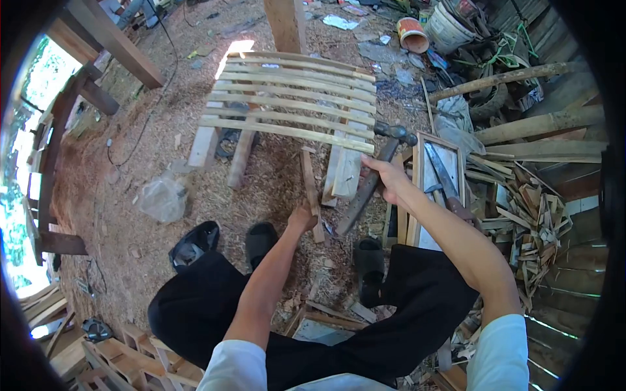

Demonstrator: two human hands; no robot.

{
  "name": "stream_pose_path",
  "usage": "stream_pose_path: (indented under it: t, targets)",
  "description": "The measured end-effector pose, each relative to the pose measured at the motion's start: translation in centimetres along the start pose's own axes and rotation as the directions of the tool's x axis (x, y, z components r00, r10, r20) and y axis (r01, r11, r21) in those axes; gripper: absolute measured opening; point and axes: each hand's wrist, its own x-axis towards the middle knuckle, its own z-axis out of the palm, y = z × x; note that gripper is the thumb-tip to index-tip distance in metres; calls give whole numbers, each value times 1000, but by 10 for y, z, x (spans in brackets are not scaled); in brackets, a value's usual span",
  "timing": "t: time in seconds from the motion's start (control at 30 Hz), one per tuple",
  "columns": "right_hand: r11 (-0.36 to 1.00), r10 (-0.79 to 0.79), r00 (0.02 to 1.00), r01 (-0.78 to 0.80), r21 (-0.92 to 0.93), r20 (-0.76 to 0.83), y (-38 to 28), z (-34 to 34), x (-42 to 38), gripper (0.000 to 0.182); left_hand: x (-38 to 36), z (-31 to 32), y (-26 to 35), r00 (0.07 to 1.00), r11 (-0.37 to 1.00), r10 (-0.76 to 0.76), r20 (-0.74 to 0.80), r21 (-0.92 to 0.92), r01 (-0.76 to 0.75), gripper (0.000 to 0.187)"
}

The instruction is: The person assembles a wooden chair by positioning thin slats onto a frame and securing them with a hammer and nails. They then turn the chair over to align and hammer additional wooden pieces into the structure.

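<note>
Mid-frame: left hand [304, 217] clamped on wooden strip [308, 171]; right hand [387, 177], apart, at slatted panel [287, 98] corner, grip indeterminable.

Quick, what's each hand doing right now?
Left hand: closed on a wooden strip.
Right hand: fingers at the nearest slat's end, grip unclear.

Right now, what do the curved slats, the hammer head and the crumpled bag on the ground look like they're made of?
Slats: pale wood, apparently unfinished, given the matte, uneven surface.
Hammer head: dark metal, probably steel, judging by its dull grey sheen; any coating is unclear.
Bag: thin, clear plastic, since it is see-through with shiny creases.
</note>
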Motion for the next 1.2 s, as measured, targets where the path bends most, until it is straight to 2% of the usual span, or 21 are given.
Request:
stream_pose_path:
  t: [0.03,0.13,0.23,0.27,0.33,0.37,0.43,0.47,0.53,0.57,0.67,0.7,0.8,0.93,1.03,1.1,1.2]
  targets:
    - [998,21,999,-23,55,36,2,-4,8,32,4,15,-1,993,989,-113,38,-89,116,84]
    - [989,119,981,-131,71,156,5,-7,20,30,9,56,-6,979,978,-193,-72,-90,186,91]
    - [984,139,963,-160,74,229,4,4,2,34,26,89,-25,948,973,-72,-311,-231,-2,84]
    - [984,148,958,-167,57,247,5,7,-1,35,30,94,-31,953,955,-63,-295,-296,-29,79]
    - [996,70,977,-59,-63,200,0,15,-4,36,31,88,-37,961,904,-51,-273,-421,-71,70]
    - [994,40,979,-20,-104,198,-1,14,1,36,30,89,-36,922,870,-13,-386,-459,-180,57]
    - [990,30,976,1,-143,214,-5,11,9,35,27,84,-31,943,842,-116,-312,-534,-73,59]
    - [996,17,977,2,-86,214,-4,11,11,34,22,80,-26,946,821,-168,-276,-570,-20,61]
    - [999,-20,978,14,31,207,-5,13,12,34,4,75,-9,897,972,-66,-437,-231,-41,65]
    - [998,11,977,-22,52,215,-4,12,15,33,0,71,3,865,998,10,-501,-48,-40,67]
    - [991,8,988,-28,130,152,-5,17,18,32,15,77,17,840,967,216,-497,227,-114,77]
    - [993,-4,988,-15,120,155,-6,18,19,31,20,70,28,881,989,83,-466,145,-17,87]
    - [995,-13,988,-1,96,151,-13,21,17,29,32,61,48,850,987,-154,-503,-35,158,94]
    - [987,-18,992,-3,161,128,-25,31,20,31,30,71,53,826,970,-243,-508,-151,192,92]
    - [977,-51,992,25,211,119,-33,33,24,29,37,79,21,839,999,30,-543,-5,-39,88]
    - [979,-59,992,36,199,112,-36,31,28,28,56,104,3,829,903,56,-557,-325,-280,85]
    - [982,-59,996,46,181,72,-44,32,29,23,125,180,-35,899,632,-77,-431,-718,-290,86]
